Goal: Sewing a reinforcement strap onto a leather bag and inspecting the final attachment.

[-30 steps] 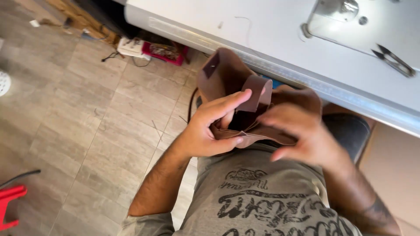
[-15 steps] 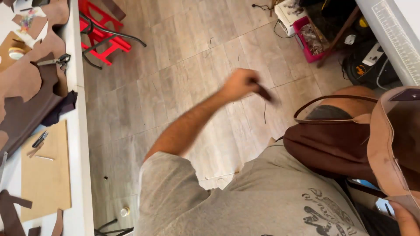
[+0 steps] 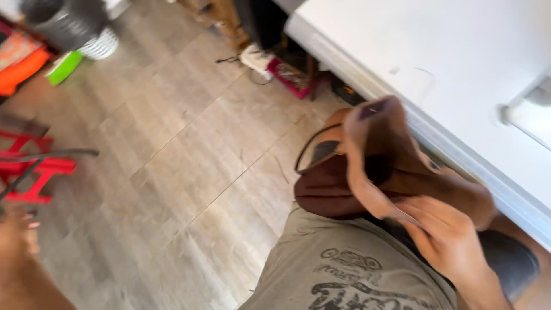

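The left hand has swung off to eight o'clock — fingers too blurred to tell — leaving the right hand alone, fingers clamped on the brown leather bag by the desk.

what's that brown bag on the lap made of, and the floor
The brown bag looks like leather: matte, suede-like inside on the flap, soft folds; the right hand holds it. The floor looks like wood-grain tile or laminate, going by the grey streaks and seams.

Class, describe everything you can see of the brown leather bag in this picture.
The brown leather bag looks soft and floppy, darker on its body, lighter tan on the upturned flap. A thin dark strap loops out at its left. It rests in the person's lap beside the white table, and the right hand grips its lower edge. The picture is blurred.
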